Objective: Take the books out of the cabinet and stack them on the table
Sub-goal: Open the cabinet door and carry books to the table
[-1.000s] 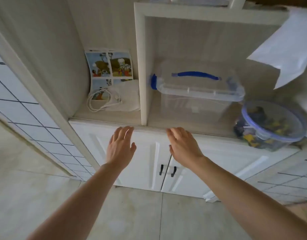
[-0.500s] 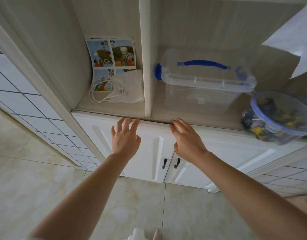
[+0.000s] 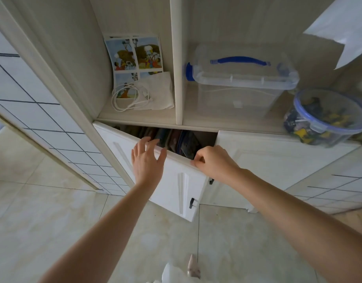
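We have the cabinet (image 3: 278, 166) ahead, its left door (image 3: 172, 180) swung partly out, the right door (image 3: 274, 160) closed. Our right hand (image 3: 215, 162) has its grip curled over the left door's top corner. Our left hand (image 3: 147, 160), at nine o'clock of the right, is spread and holds nothing, fingertips at the door's upper edge.

The books (image 3: 176, 139) stand packed upright in the dark gap behind the door, at twelve o'clock of both hands; only their tops show.

Risks, as we judge them: the door half open blocks the reach. Tight books could drag neighbours out onto the floor (image 3: 53, 221). A knock to the shelf above could shift the round tub (image 3: 327, 119) sitting near its edge. No worktop is in view yet.
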`<action>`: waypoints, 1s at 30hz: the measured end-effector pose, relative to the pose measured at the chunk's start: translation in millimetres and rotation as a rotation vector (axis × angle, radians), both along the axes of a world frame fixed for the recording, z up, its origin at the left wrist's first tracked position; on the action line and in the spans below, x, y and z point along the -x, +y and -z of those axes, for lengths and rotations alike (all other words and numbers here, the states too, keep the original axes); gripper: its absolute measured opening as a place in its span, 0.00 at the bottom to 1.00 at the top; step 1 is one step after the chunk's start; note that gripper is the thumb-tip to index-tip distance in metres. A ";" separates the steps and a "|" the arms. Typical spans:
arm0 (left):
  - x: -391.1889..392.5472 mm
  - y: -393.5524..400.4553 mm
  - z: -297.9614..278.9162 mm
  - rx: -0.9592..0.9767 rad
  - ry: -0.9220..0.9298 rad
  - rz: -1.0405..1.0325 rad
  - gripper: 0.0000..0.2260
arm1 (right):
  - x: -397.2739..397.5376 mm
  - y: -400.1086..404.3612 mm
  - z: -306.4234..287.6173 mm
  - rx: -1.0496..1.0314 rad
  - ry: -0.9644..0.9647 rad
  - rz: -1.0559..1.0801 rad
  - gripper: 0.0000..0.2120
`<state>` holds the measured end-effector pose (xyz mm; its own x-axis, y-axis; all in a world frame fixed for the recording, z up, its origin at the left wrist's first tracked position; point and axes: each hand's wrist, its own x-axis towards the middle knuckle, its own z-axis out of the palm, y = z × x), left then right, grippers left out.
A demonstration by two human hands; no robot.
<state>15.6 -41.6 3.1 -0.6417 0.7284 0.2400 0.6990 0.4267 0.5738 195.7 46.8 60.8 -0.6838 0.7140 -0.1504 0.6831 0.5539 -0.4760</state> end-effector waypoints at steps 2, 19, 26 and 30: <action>-5.9 -4.2 -0.2 -0.030 -0.124 -0.065 0.26 | 4.9 -12.8 -0.7 0.009 -0.016 -0.023 0.15; 64.6 -131.7 13.8 -0.038 -0.670 0.113 0.42 | 64.7 -193.5 17.9 0.812 0.090 0.292 0.13; 115.2 -163.2 5.1 0.056 -0.741 0.180 0.36 | 116.0 -256.4 19.2 1.083 0.152 0.266 0.25; 151.5 -179.4 0.2 0.075 -0.814 0.229 0.30 | 154.5 -285.7 29.0 1.176 0.239 0.299 0.25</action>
